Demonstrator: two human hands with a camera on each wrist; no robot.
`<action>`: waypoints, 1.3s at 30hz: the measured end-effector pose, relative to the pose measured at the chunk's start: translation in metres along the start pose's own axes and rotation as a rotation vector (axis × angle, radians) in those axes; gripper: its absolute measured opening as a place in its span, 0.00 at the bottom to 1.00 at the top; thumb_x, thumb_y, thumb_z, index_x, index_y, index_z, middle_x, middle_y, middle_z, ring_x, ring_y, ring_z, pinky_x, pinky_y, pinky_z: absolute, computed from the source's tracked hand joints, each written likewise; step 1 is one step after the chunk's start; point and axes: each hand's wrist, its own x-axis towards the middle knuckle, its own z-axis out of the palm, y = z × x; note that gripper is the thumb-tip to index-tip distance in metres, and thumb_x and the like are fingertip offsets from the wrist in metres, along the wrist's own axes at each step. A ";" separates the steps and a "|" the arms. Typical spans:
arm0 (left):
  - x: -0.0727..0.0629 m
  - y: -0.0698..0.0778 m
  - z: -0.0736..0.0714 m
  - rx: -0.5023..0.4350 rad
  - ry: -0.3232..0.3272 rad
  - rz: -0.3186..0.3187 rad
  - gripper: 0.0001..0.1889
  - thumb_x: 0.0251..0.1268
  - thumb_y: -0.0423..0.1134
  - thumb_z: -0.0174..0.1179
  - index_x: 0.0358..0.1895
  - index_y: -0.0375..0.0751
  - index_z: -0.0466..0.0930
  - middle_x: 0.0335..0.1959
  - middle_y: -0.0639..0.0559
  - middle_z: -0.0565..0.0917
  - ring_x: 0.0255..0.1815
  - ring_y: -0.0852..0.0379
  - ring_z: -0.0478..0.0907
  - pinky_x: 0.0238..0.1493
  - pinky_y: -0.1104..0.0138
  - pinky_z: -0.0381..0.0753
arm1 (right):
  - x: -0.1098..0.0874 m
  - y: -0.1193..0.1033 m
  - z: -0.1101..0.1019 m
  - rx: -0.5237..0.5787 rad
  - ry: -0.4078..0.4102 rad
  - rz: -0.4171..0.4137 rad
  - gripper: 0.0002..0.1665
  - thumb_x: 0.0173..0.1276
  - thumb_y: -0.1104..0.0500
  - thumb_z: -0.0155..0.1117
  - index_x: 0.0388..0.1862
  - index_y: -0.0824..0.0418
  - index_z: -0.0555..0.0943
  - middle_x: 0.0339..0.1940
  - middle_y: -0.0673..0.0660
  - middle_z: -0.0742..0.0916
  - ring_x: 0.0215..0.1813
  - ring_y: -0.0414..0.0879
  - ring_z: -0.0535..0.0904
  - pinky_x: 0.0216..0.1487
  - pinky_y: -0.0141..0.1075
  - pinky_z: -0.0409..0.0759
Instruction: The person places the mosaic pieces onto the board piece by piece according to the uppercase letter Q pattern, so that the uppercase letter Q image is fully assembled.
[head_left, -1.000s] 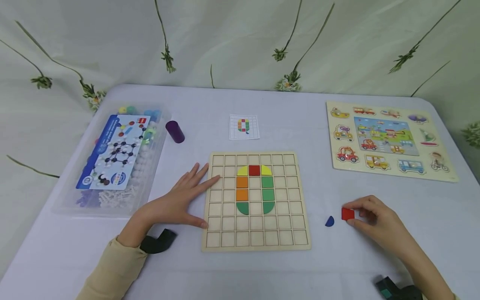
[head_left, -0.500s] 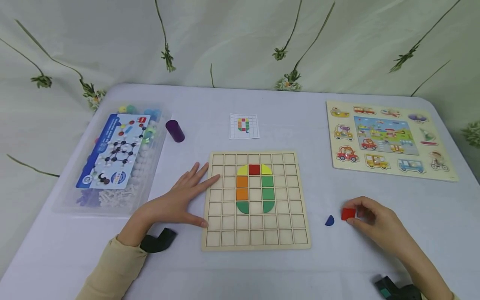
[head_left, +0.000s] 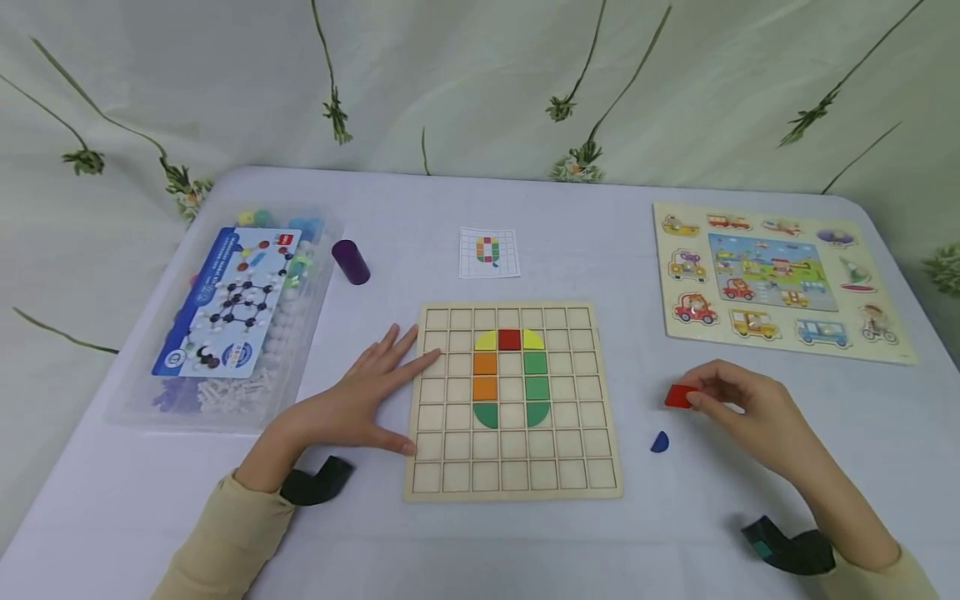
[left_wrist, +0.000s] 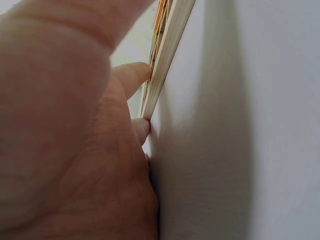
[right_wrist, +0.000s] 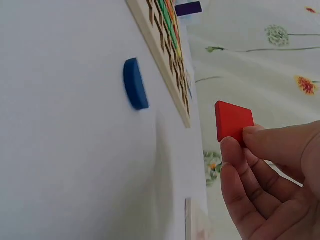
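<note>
My right hand (head_left: 742,412) pinches a red square tile (right_wrist: 234,122) between thumb and fingers, raised off the table to the right of the wooden grid board (head_left: 513,488). Just below it on the cloth lies a small blue curved tile (head_left: 660,442). My left hand (head_left: 352,400) is spread flat, its thumb and fingertips touching the board's left edge. In the board's cells sit a red square (head_left: 509,340), yellow corner pieces (head_left: 486,341), orange squares (head_left: 484,389), green squares (head_left: 536,389) and green rounded pieces (head_left: 537,414).
A pattern card (head_left: 489,253) lies behind the board. To the left stand a clear plastic box (head_left: 300,333) with a molecule label and a purple cylinder (head_left: 350,262). A wooden vehicle puzzle (head_left: 783,283) lies at the back right.
My right hand has lifted the red square tile from the cloth and moved it up and slightly left, past the blue tile. My left hand has stayed still.
</note>
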 end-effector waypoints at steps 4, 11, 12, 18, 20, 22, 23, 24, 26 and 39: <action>-0.001 0.000 0.000 -0.003 -0.001 -0.005 0.56 0.41 0.62 0.70 0.74 0.49 0.49 0.75 0.44 0.35 0.72 0.44 0.23 0.66 0.46 0.30 | 0.018 -0.018 0.005 0.083 -0.013 -0.055 0.10 0.60 0.70 0.66 0.40 0.62 0.81 0.35 0.52 0.84 0.35 0.43 0.80 0.39 0.22 0.75; 0.000 -0.001 0.002 -0.001 -0.002 -0.009 0.57 0.41 0.62 0.70 0.75 0.50 0.48 0.75 0.44 0.34 0.72 0.45 0.22 0.66 0.46 0.30 | 0.048 -0.046 0.025 0.218 -0.074 -0.100 0.10 0.61 0.71 0.64 0.41 0.63 0.81 0.35 0.52 0.85 0.36 0.42 0.81 0.40 0.28 0.78; 0.000 -0.001 0.002 0.001 -0.001 -0.009 0.57 0.41 0.62 0.70 0.75 0.51 0.48 0.75 0.44 0.34 0.72 0.45 0.22 0.66 0.46 0.30 | 0.052 -0.049 0.029 0.230 -0.082 -0.099 0.10 0.61 0.71 0.63 0.41 0.63 0.81 0.35 0.52 0.85 0.36 0.42 0.81 0.40 0.29 0.78; -0.001 -0.003 0.002 0.001 0.000 0.000 0.57 0.40 0.62 0.70 0.75 0.50 0.48 0.75 0.44 0.34 0.72 0.45 0.22 0.66 0.47 0.30 | 0.072 -0.064 0.049 0.306 -0.126 -0.111 0.09 0.62 0.71 0.62 0.41 0.64 0.81 0.35 0.52 0.85 0.36 0.44 0.80 0.41 0.33 0.79; -0.001 -0.003 0.002 -0.002 0.000 0.003 0.57 0.40 0.62 0.70 0.75 0.50 0.48 0.75 0.44 0.34 0.72 0.45 0.22 0.66 0.46 0.30 | 0.075 -0.068 0.056 0.330 -0.144 -0.121 0.08 0.62 0.70 0.63 0.41 0.64 0.81 0.34 0.53 0.85 0.35 0.45 0.80 0.40 0.35 0.79; 0.000 -0.003 0.002 0.000 0.001 0.004 0.57 0.41 0.62 0.70 0.75 0.50 0.48 0.75 0.44 0.34 0.72 0.45 0.22 0.66 0.46 0.30 | 0.076 -0.072 0.064 0.343 -0.164 -0.138 0.08 0.62 0.70 0.63 0.40 0.64 0.81 0.34 0.52 0.85 0.35 0.45 0.80 0.39 0.35 0.79; 0.000 -0.003 0.002 0.005 0.001 0.003 0.57 0.40 0.62 0.70 0.75 0.50 0.48 0.75 0.44 0.34 0.72 0.45 0.22 0.66 0.47 0.30 | 0.076 -0.074 0.068 0.343 -0.174 -0.151 0.07 0.62 0.69 0.64 0.40 0.63 0.81 0.34 0.52 0.85 0.36 0.44 0.79 0.39 0.35 0.79; 0.000 -0.003 0.002 0.005 0.001 0.004 0.57 0.40 0.62 0.70 0.75 0.50 0.48 0.75 0.44 0.34 0.72 0.45 0.22 0.66 0.47 0.30 | 0.075 -0.075 0.072 0.348 -0.186 -0.163 0.07 0.62 0.69 0.64 0.39 0.63 0.81 0.33 0.52 0.84 0.35 0.44 0.79 0.38 0.35 0.78; 0.000 -0.003 0.002 0.007 0.001 0.003 0.57 0.40 0.62 0.70 0.75 0.50 0.48 0.75 0.44 0.34 0.72 0.45 0.22 0.66 0.47 0.30 | 0.073 -0.078 0.080 0.348 -0.215 -0.182 0.07 0.62 0.69 0.64 0.38 0.62 0.82 0.32 0.50 0.84 0.35 0.43 0.78 0.35 0.34 0.77; 0.000 -0.002 0.002 -0.004 -0.001 -0.007 0.56 0.41 0.62 0.69 0.75 0.51 0.48 0.75 0.45 0.34 0.72 0.45 0.22 0.66 0.46 0.30 | 0.060 -0.082 0.105 0.241 -0.333 -0.226 0.08 0.61 0.67 0.65 0.35 0.55 0.81 0.26 0.43 0.80 0.31 0.39 0.74 0.30 0.31 0.74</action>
